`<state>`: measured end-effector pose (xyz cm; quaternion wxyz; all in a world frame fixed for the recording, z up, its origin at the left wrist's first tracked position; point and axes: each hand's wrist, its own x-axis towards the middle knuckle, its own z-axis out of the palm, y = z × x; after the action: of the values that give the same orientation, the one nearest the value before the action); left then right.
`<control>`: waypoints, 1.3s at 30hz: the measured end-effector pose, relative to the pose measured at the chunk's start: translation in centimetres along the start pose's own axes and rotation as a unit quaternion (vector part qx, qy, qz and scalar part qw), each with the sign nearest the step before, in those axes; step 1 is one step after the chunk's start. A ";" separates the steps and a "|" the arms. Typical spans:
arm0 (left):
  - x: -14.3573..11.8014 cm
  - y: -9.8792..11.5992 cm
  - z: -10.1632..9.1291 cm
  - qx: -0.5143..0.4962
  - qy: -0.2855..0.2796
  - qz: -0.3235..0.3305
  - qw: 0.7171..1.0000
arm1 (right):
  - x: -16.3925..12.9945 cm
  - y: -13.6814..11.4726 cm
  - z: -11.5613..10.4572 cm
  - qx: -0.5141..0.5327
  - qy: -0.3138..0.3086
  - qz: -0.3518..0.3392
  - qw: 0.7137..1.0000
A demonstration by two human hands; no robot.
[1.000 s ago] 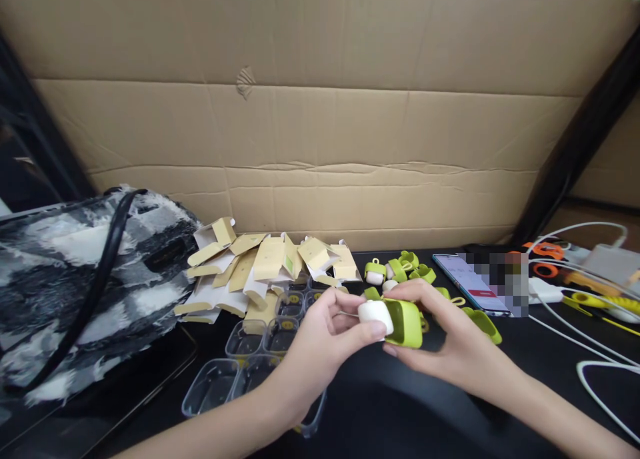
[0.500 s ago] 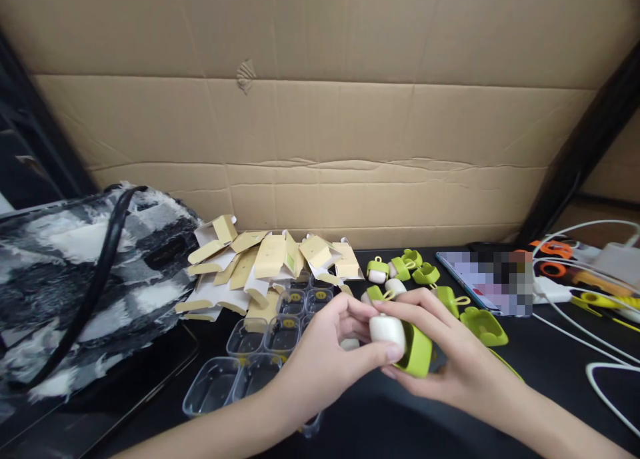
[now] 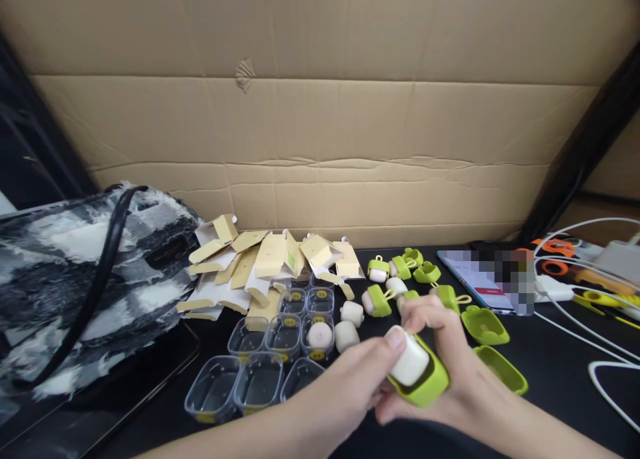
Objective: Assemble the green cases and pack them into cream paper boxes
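Note:
My left hand (image 3: 363, 372) is closed on a small white rounded case (image 3: 409, 362), with the thumb pressing on its top. That white case sits tilted and partly inside a green soft cover (image 3: 425, 386). Wrapped around the cover's outer side is my right hand (image 3: 445, 359), its fingers curled. Close behind the hands lie several more white pieces, such as one loose white case (image 3: 353, 314) and a white case in a looped green cover (image 3: 379, 300). To the right rest a flower-shaped green cover (image 3: 485, 326) and a shallow green cover (image 3: 503, 371).
Several clear plastic cups (image 3: 257, 382) stand left of my hands; one holds a pinkish round piece (image 3: 320, 336). Flattened cardboard boxes (image 3: 273, 256) pile behind them. At right are a phone (image 3: 487, 282), white cables (image 3: 600, 392) and tools. A shaggy black-and-white bag (image 3: 155, 266) occupies the left.
Both hands have moved slightly right and nearer to me. The white case and green cover have turned, and my left thumb has shifted onto the case's top.

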<state>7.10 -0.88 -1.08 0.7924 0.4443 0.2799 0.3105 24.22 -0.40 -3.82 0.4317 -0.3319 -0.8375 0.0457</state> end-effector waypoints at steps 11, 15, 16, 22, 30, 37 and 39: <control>0.0 0.9 -0.6 0.040 0.050 0.022 0.998 | 1.4 -0.6 -1.5 0.084 -0.044 0.001 0.996; 0.4 -0.1 -0.7 0.092 0.087 0.024 0.992 | 1.6 -0.5 -1.1 0.097 -0.035 0.002 0.995; 0.5 -0.3 -0.8 0.106 0.085 0.028 0.990 | 1.6 -0.5 -1.1 0.096 -0.031 0.005 0.995; 0.0 -0.6 -0.9 0.221 0.035 0.142 0.964 | 1.5 -1.6 -1.3 0.037 0.009 -0.016 0.999; -0.4 -0.4 -0.8 0.239 0.032 0.117 0.963 | 1.5 -2.0 -1.6 -0.019 0.016 -0.046 0.999; -0.5 0.6 -0.8 0.200 0.067 0.111 0.971 | 1.2 -0.9 -2.1 0.046 -0.018 -0.025 0.998; -0.4 0.5 -0.9 0.163 0.059 0.110 0.979 | 0.9 -0.9 -1.7 0.047 -0.016 -0.024 0.998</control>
<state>6.05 -0.53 -1.01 0.6523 0.5767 0.3222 0.3716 24.63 -0.91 -1.82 0.4342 -0.2902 -0.8491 0.0794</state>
